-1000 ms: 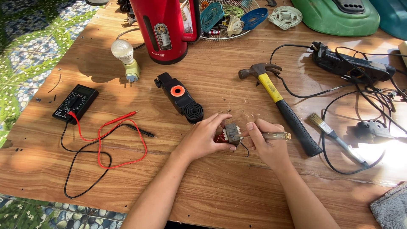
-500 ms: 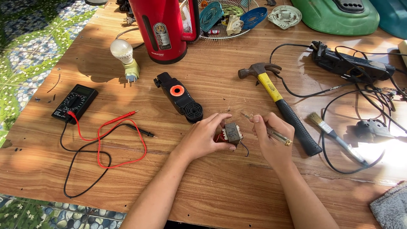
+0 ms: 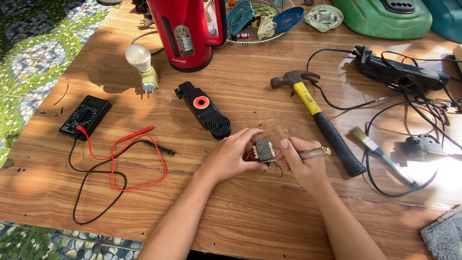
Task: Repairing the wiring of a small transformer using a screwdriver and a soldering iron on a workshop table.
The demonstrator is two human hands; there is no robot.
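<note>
Gripping a small metal part (image 3: pixel 263 149) just above the wooden table (image 3: pixel 250 212), the left hand (image 3: pixel 230 156) curls closed around it — the right hand (image 3: pixel 302 161) clenches a clear-handled screwdriver (image 3: pixel 310 153), its tip at the part.

home repair bench | hammer (image 3: pixel 315 118), multimeter (image 3: pixel 85 116), cables on wooden table (image 3: pixel 240 216)

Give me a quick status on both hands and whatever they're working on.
Left hand grips small metal transformer block. Right hand holds clear-handled screwdriver, tip at the block. Hammer lies just right; black plastic housing upper left.
</note>
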